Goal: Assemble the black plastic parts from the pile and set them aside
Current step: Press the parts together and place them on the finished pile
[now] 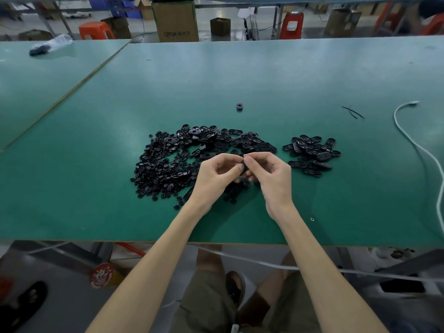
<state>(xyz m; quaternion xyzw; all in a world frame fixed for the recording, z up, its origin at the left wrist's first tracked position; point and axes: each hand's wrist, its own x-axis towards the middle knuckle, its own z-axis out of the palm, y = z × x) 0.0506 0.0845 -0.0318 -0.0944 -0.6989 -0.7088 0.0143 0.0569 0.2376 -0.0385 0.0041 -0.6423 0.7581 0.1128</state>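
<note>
Left hand, right hand over pile; curled fingers pinch one part, likely mating it. Heap right of pile.

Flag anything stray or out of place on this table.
One black part lies alone beyond the main pile, away from the smaller heap. Thin black strips lie loose near the white cable.

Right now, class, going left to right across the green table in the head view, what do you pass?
Plastic bag → big pile → small pile → black ties → white cable.
</note>
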